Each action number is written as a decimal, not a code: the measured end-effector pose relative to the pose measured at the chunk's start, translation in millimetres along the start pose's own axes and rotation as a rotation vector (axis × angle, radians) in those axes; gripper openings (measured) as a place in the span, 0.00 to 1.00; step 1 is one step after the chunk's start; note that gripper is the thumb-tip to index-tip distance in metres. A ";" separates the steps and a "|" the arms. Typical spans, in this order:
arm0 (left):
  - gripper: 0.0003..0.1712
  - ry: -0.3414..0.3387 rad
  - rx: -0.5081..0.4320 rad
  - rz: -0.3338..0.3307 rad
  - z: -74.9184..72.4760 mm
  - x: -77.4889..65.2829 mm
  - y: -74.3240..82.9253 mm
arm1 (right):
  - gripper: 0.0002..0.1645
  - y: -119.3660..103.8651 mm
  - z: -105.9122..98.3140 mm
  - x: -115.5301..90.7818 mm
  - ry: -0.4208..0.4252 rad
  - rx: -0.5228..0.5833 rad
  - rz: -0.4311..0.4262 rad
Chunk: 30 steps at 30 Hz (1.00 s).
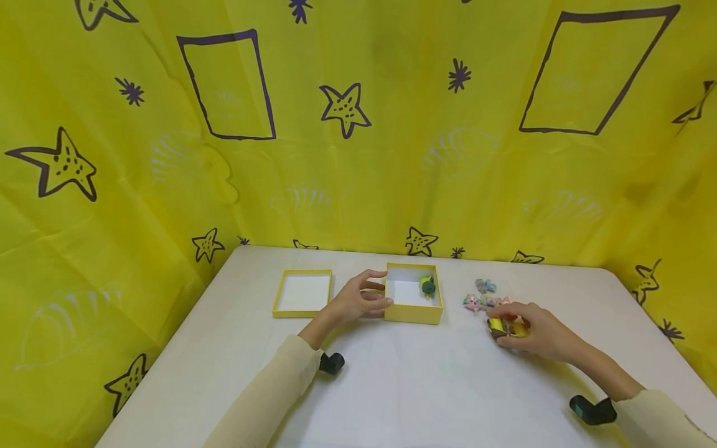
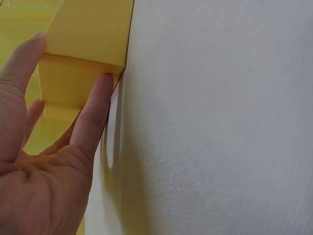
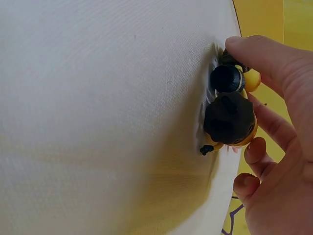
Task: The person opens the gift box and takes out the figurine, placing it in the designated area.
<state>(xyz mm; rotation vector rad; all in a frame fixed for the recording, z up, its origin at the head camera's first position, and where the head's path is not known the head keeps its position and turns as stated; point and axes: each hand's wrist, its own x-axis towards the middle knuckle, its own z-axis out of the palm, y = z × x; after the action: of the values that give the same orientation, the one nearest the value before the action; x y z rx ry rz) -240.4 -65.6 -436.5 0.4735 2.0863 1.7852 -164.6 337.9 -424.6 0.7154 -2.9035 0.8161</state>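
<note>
A shallow yellow box (image 1: 412, 314) with a white inside stands mid-table. In it, against the right wall, sits a small green-and-yellow toy (image 1: 428, 285). My left hand (image 1: 358, 298) touches the box's left side with its fingers spread, the fingertips on the yellow wall (image 2: 73, 78) in the left wrist view. Right of the box, my right hand (image 1: 534, 330) holds a yellow toy figure (image 1: 496, 326) with dark parts between thumb and fingers, low over the table. Its round dark top (image 3: 230, 118) faces the right wrist camera.
A yellow-rimmed lid (image 1: 302, 314), white inside, lies left of the box. Behind my right hand are several small pink and pastel toys (image 1: 473, 303) and some grey-blue ones (image 1: 485, 285). A yellow patterned curtain (image 1: 358, 168) hangs behind the white table (image 1: 381, 386).
</note>
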 end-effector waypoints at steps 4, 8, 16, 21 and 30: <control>0.42 0.003 0.001 0.003 0.1 -1.1 1.5 | 0.30 2.1 0.7 0.1 0.000 -0.008 -0.026; 0.42 0.001 -0.002 0.005 -0.1 -1.0 1.0 | 0.30 2.5 0.5 -0.1 -0.005 -0.009 -0.025; 0.43 -0.009 -0.033 -0.008 0.1 -0.7 0.8 | 0.30 1.9 1.0 -0.4 -0.011 -0.007 -0.007; 0.43 -0.009 -0.035 -0.009 0.0 -0.2 0.5 | 0.29 1.4 0.6 -0.6 -0.014 0.000 -0.010; 0.42 -0.008 -0.031 -0.005 -0.3 0.0 -0.2 | 0.29 -0.7 -1.6 0.1 -0.042 0.001 0.007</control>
<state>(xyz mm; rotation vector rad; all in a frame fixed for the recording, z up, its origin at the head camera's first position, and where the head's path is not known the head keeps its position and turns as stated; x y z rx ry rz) -240.6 -65.8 -436.7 0.4663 2.0494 1.8068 -164.5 338.2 -422.9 0.7311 -2.9443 0.8130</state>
